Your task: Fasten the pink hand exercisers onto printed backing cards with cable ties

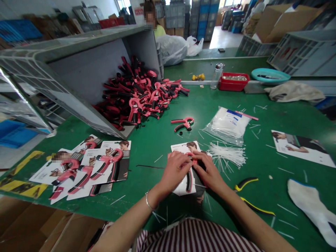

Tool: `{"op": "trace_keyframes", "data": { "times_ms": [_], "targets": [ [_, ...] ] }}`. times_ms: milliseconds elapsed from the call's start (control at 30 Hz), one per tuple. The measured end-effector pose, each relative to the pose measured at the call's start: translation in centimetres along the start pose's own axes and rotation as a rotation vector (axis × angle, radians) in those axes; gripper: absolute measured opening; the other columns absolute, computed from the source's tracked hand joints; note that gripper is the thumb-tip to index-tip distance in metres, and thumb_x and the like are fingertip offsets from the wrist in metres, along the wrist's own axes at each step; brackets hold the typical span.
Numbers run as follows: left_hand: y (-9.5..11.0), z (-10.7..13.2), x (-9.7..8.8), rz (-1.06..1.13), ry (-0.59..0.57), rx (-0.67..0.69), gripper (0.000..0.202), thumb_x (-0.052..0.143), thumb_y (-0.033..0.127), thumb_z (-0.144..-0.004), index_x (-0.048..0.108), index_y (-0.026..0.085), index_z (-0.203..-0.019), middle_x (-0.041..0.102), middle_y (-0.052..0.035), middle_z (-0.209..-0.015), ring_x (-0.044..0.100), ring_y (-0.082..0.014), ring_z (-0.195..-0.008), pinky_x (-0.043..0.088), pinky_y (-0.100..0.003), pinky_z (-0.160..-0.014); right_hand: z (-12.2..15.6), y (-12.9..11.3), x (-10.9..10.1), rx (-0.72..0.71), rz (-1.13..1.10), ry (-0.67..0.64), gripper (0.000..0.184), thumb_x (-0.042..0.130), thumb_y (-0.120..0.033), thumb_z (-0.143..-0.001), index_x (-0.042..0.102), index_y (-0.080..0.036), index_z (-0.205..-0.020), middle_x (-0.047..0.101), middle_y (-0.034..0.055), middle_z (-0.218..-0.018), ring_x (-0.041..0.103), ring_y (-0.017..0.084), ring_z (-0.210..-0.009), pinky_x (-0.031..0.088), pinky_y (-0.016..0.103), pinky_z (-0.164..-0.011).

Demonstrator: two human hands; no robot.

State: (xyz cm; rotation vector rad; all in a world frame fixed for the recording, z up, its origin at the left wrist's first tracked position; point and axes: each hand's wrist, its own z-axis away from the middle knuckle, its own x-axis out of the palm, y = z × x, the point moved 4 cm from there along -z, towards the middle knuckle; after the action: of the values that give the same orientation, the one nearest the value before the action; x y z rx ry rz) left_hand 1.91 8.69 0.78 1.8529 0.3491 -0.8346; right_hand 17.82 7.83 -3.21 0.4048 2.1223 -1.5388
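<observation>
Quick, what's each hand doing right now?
Left hand: closed, holding the pink-and-black hand exerciser.
Right hand: closed, holding the same exerciser.

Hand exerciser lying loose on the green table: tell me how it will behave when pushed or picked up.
The pink and black hand exerciser lies flat on its side, so a push will probably slide it rather than roll it. Its thick curved frame looks stiff, not floppy. The black grips look rubbery and probably won't slip much.

Hand gripper half hidden under left hand and right hand, contents of red tray too small to tell
</observation>
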Motion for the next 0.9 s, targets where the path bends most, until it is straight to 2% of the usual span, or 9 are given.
{"op": "trace_keyframes", "data": {
  "times_ms": [100, 200, 367, 500, 567, 633, 733, 800, 900],
  "targets": [
    [1.3, 1.8, 1.9, -0.148, -0.007, 0.119, 0.017, 0.05, 0.024, -0.095, 0.065, 0.021, -0.088, 0.069, -0.0055, -0.094, 0.054, -0.0235, -0.098, 0.035, -0.043, -0.093, 0.1, -0.4, 0.2, 0.021, 0.023, 0.111, 0.03, 0.05, -0.031, -0.096, 0.057, -0.027, -0.125, 0.056, 0.0081, -0.136, 0.046, 0.026, -0.129, 0.032, 0.049, -0.109],
    [1.9, 3.5, 3.5, -0.247, -0.098, 0.284, 0.021, 0.045, 0.017, -0.094, 0.064, 0.019, -0.086, 0.068, -0.0078, -0.091, 0.054, -0.0235, -0.094, 0.036, -0.044, -0.094, 0.1, -0.8, 0.6, 0.005, 0.038, 0.116, 0.029, 0.048, -0.029, -0.096, 0.058, -0.027, -0.124, 0.057, 0.0078, -0.135, 0.048, 0.025, -0.128, 0.032, 0.047, -0.108],
    [1.2, 3.3, 2.3, -0.187, -0.04, 0.181, 0.016, 0.048, 0.023, -0.095, 0.061, 0.02, -0.086, 0.067, -0.0052, -0.09, 0.055, -0.0216, -0.098, 0.039, -0.04, -0.094, -0.5, -0.9, 1.2, 0.008, 0.028, 0.152, 0.017, 0.05, -0.026, -0.095, 0.059, -0.024, -0.108, 0.062, 0.0086, -0.125, 0.05, 0.025, -0.123, 0.034, 0.047, -0.105],
    [1.7, 3.6, 2.4, -0.322, -0.138, 0.27, 0.016, 0.047, 0.02, -0.095, 0.062, 0.019, -0.091, 0.067, -0.0073, -0.096, 0.054, -0.0244, -0.102, 0.037, -0.045, -0.1, -1.4, -1.1, 1.5, -0.001, 0.032, 0.11, 0.012, 0.051, -0.025, -0.093, 0.06, -0.023, -0.101, 0.063, 0.0088, -0.123, 0.051, 0.026, -0.119, 0.035, 0.048, -0.102],
    [1.5, 4.4, 2.0, -0.367, -0.089, 0.195, 0.017, 0.051, 0.028, -0.095, 0.061, 0.018, -0.104, 0.064, -0.0102, -0.111, 0.051, -0.0276, -0.112, 0.035, -0.048, -0.103, -1.2, -1.5, 0.8, -0.01, 0.05, 0.101, 0.013, 0.052, -0.028, -0.094, 0.061, -0.023, -0.103, 0.062, 0.0089, -0.124, 0.051, 0.027, -0.119, 0.034, 0.048, -0.102],
    [0.9, 5.4, 0.9, -0.404, 0.02, 0.057, 0.043, 0.057, 0.048, -0.09, 0.056, 0.016, -0.117, 0.059, -0.0153, -0.121, 0.049, -0.0324, -0.116, 0.037, -0.052, -0.101, -0.4, -2.2, -0.4, -0.027, 0.081, 0.083, 0.016, 0.051, -0.03, -0.095, 0.061, -0.024, -0.106, 0.064, 0.0086, -0.119, 0.053, 0.027, -0.115, 0.036, 0.047, -0.1],
    [-0.3, 7.0, -0.1, -0.475, 0.052, -0.109, 0.068, 0.059, 0.07, -0.077, 0.055, 0.012, -0.114, 0.06, -0.0162, -0.104, 0.055, -0.033, -0.098, 0.044, -0.049, -0.085, 1.4, -3.5, -1.4, -0.088, 0.18, -0.081, 0.017, 0.049, -0.029, -0.097, 0.064, -0.024, -0.102, 0.067, 0.0074, -0.103, 0.056, 0.026, -0.099, 0.041, 0.043, -0.09],
    [-0.7, 7.5, -0.1, -0.512, -0.007, -0.128, 0.061, 0.058, 0.069, -0.078, 0.057, 0.013, -0.104, 0.059, -0.0132, -0.093, 0.055, -0.0304, -0.088, 0.045, -0.046, -0.078, 2.5, -4.3, -1.0, -0.141, 0.296, -0.204, 0.017, 0.05, -0.027, -0.097, 0.066, -0.022, -0.099, 0.067, 0.0076, -0.093, 0.055, 0.026, -0.091, 0.041, 0.043, -0.086],
    [-0.7, 7.5, 0.2, -0.523, -0.041, -0.098, 0.037, 0.057, 0.049, -0.088, 0.058, 0.014, -0.1, 0.058, -0.0122, -0.092, 0.054, -0.0288, -0.088, 0.045, -0.045, -0.079, 3.1, -5.1, 0.5, -0.192, 0.466, -0.266, 0.015, 0.053, -0.025, -0.095, 0.068, -0.02, -0.097, 0.066, 0.0099, -0.086, 0.052, 0.027, -0.087, 0.04, 0.043, -0.082]
  ]
}}
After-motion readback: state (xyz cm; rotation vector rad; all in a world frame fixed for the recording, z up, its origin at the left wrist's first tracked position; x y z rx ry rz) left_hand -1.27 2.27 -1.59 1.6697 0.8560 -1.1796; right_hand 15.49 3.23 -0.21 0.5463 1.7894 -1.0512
